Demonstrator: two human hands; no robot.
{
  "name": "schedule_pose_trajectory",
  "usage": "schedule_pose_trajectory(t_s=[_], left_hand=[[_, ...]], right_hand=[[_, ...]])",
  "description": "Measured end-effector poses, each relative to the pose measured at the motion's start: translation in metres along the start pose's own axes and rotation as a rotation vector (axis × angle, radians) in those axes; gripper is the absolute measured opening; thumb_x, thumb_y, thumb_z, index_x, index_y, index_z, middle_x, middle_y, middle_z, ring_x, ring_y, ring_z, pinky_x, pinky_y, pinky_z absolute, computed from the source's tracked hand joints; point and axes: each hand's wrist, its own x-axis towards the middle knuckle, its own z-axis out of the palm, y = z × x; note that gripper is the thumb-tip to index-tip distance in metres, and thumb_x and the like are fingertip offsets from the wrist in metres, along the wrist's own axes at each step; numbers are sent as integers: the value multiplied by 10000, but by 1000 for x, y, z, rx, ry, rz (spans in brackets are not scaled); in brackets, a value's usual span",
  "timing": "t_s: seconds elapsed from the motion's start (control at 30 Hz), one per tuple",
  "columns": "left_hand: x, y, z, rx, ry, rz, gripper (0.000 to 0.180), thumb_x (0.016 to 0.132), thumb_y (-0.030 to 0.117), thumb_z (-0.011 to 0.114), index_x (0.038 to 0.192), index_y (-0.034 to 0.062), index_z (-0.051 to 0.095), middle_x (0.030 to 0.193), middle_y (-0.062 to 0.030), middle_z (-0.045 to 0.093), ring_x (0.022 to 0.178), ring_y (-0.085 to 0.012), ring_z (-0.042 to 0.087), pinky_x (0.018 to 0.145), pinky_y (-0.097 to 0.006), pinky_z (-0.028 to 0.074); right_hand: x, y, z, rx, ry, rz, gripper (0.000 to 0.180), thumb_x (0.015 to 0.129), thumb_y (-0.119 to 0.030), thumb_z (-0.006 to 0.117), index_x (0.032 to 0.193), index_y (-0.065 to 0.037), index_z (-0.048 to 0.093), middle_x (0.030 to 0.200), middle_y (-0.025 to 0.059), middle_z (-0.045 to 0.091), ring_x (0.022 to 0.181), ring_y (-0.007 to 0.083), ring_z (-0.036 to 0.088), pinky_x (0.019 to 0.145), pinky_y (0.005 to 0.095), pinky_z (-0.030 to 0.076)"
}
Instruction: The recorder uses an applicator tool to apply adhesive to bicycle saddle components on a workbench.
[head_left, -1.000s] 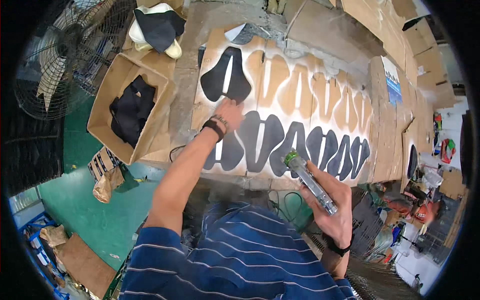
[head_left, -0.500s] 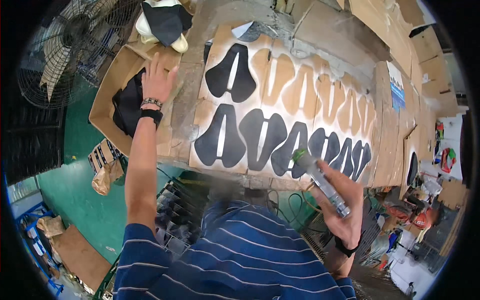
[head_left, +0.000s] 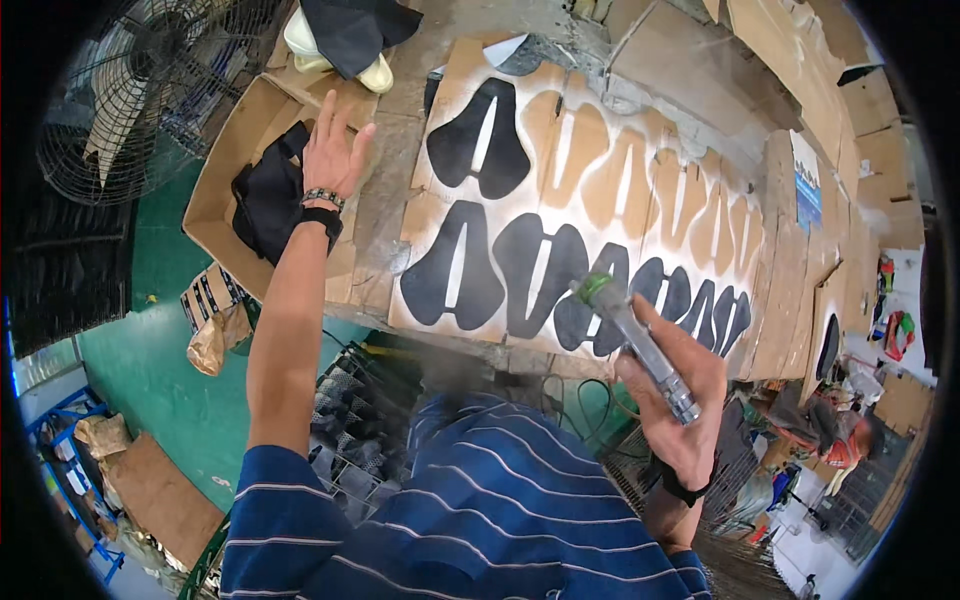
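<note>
My left hand (head_left: 335,155) is open, fingers stretched and apart, at the inner side of a cardboard box (head_left: 215,185). Beside it in the box lie folded black fabric pieces (head_left: 270,195). My right hand (head_left: 685,385) is wrapped round a silver spray gun (head_left: 645,345) with a green ring at its head, held over the near row of a cardboard sheet (head_left: 425,215). Black U-shaped pieces (head_left: 455,270) lie along that row, and one black piece (head_left: 480,140) lies at the left of the far row. Bare brown outlines edged with white overspray fill the other far-row places.
A wire-caged fan (head_left: 150,60) stands at the far left. White and cream objects under a black cloth (head_left: 355,35) sit beyond the box. Cardboard walls (head_left: 790,60) rise behind and right of the table. Below its near edge are hoses (head_left: 590,405) and a dark rack (head_left: 350,430).
The spray gun has shifted a little left along the near row, in my right hand. My left hand stays by the box with its fingers spread; the whole view has shifted slightly.
</note>
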Motion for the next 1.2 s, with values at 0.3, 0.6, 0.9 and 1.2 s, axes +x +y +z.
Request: schedule_pose_trajectory(t_s=[0.3, 0.6, 0.9, 1.2], left_hand=[[1, 4, -1, -54, -27, -48, 649, 1020, 582, 509, 1466, 111, 530, 1709, -73, 275, 1379, -387, 519, 1063, -523, 464], [-1, 11, -7, -48, -67, -73, 654, 1032, 576, 492, 1485, 104, 509, 1708, -83, 268, 1408, -380, 494, 1091, -485, 470], [1, 15, -9, -55, -102, -80, 668, 1046, 574, 473, 1517, 100, 474, 1717, -83, 236, 1435, -378, 468, 1117, -470, 460], [0, 10, -4, -58, -50, -68, 616, 1024, 564, 511, 1463, 133, 532, 1714, -71, 253, 1364, -373, 543, 1038, -494, 516]], right_hand=[[-5, -6, -1, -41, 36, -6, 612, 732, 67, 786, 1332, -5, 689, 1050, 232, 761, 925, 293, 776, 809, 333, 575], [-21, -4, -13, -102, -21, -22, 604, 726, 64, 777, 1321, -1, 693, 1020, 229, 758, 879, 310, 765, 793, 324, 562], [-26, -1, -12, -147, 153, 40, 590, 759, 97, 774, 1334, 18, 675, 1087, 235, 760, 957, 280, 768, 835, 335, 570], [-34, -3, -10, -71, 61, 64, 537, 829, -77, 805, 1339, 27, 672, 970, 144, 751, 868, 179, 693, 813, 306, 525]])
